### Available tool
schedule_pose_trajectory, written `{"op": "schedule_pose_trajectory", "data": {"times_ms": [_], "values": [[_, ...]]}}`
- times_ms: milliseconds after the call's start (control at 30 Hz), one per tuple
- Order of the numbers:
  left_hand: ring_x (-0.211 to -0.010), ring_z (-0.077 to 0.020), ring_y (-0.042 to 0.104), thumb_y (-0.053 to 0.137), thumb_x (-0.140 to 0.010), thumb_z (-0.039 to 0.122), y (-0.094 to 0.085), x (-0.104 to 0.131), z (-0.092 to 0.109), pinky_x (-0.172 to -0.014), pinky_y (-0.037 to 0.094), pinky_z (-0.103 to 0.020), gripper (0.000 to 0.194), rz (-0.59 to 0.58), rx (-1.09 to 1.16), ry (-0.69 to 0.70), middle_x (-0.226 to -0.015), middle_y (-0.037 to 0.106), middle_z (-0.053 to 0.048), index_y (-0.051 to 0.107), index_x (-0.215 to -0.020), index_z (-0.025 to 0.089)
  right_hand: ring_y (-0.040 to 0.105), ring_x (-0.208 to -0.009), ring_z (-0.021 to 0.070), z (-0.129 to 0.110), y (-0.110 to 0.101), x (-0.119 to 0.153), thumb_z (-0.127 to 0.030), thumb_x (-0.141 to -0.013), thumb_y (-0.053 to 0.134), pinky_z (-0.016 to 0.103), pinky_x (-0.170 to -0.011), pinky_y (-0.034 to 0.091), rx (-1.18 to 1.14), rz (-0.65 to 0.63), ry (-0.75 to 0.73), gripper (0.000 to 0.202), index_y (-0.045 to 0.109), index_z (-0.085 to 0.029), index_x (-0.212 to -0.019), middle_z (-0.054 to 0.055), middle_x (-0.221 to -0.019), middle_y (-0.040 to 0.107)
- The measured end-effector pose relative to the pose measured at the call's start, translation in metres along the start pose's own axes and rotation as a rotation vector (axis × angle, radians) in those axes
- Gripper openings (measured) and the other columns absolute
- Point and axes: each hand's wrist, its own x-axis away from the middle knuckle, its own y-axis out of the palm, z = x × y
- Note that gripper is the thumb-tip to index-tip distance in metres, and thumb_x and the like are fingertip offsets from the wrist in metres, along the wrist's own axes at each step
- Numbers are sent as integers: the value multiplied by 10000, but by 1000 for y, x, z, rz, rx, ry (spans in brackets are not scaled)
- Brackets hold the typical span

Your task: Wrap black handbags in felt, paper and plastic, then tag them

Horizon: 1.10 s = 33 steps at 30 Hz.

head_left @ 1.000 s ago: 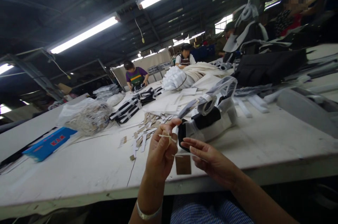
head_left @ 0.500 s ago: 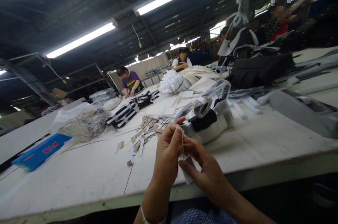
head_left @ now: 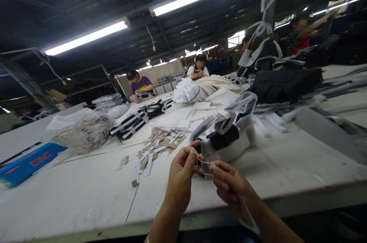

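My left hand (head_left: 181, 168) pinches a thin cream string (head_left: 205, 161) between thumb and fingers, above the near part of the table. To its right, my right hand (head_left: 231, 182) grips the other end, so the string spans the small gap between them. Below the right hand hangs a pale translucent flat piece (head_left: 249, 218), partly hidden by the wrist; what it is I cannot tell. Just beyond both hands lies a bundle of black and white material (head_left: 241, 141), with clear plastic strips looped over it.
Cardboard and white paper strips (head_left: 156, 147) are scattered left of the hands. Farther left are a blue box (head_left: 31, 162) and a filled clear plastic bag (head_left: 83, 128). White rolled bands (head_left: 186, 91) and a black folded piece (head_left: 286, 82) lie behind. Several people are around the table.
My right hand has moved right and away from the left, drawing the string out between them. The pale flat piece now hangs lower, under the right hand.
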Motion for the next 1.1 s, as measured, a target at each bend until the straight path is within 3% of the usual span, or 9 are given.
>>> {"op": "schedule_pose_trajectory", "data": {"times_ms": [133, 300, 400, 600, 700, 867, 1000, 1100], "values": [[-974, -179, 637, 644, -893, 440, -11, -23, 8, -735, 542, -240, 284, -10, -166, 101, -1262, 640, -104, 688, -837, 164, 207, -346, -8, -17, -10, -16, -496, -704, 822, 134, -339, 152, 7, 148, -80, 449, 682, -167, -975, -96, -517, 412], [-934, -158, 636, 657, -875, 460, -30, -79, 17, -809, 504, -248, 308, -11, -304, 198, -1133, 688, -80, 704, -1021, 193, 285, -366, 3, -28, -24, -41, -474, -761, 774, 132, -346, 193, 169, 207, -172, 545, 656, -192, -1212, -74, -580, 490], [-1001, -190, 637, 739, -809, 443, -36, -111, 17, -882, 481, -278, 334, -156, -316, 123, -1080, 712, -89, 730, -1024, 188, 304, -362, 11, -32, -25, -53, -466, -785, 747, 132, -347, 198, 249, 170, -175, 605, 592, -192, -1301, -74, -589, 514], [-1049, -279, 670, 858, -698, 351, -33, -146, 25, -911, 498, -396, 605, -626, -285, -164, -1172, 711, -148, 659, -1248, 199, 261, -345, 21, -39, -8, -70, -468, -785, 712, 133, -343, 165, 293, 73, -151, 651, 502, -207, -1343, -93, -558, 504], [-1013, -278, 682, 879, -676, 321, -29, -154, 26, -867, 510, -376, 716, -720, -268, -232, -1163, 714, -151, 603, -1327, 212, 226, -346, 18, -41, 2, -78, -451, -772, 713, 136, -346, 132, 295, 25, -149, 564, 541, -209, -1251, -104, -540, 479], [-858, -231, 695, 909, -626, 288, -24, -161, 16, -734, 514, -294, 706, -685, -211, -272, -1066, 736, -144, 648, -1268, 159, 184, -352, 15, -42, 2, -88, -451, -744, 742, 144, -345, 144, 267, -3, -155, 486, 560, -205, -1122, -115, -529, 465], [-791, -155, 676, 874, -691, 271, -33, -158, 5, -703, 508, -231, 621, -533, -101, -280, -1003, 733, -114, 648, -1252, 127, 258, -375, 16, -37, -8, -88, -535, -720, 777, 142, -353, 167, 218, 28, -158, 479, 564, -209, -999, -91, -585, 509], [-792, -111, 673, 803, -783, 256, -43, -150, 2, -750, 526, -207, 567, -425, 24, -274, -955, 714, -70, 601, -1305, 163, 354, -441, 22, -32, -12, -80, -553, -702, 811, 130, -379, 253, 136, 88, -186, 541, 600, -201, -1055, -62, -677, 569]]}}
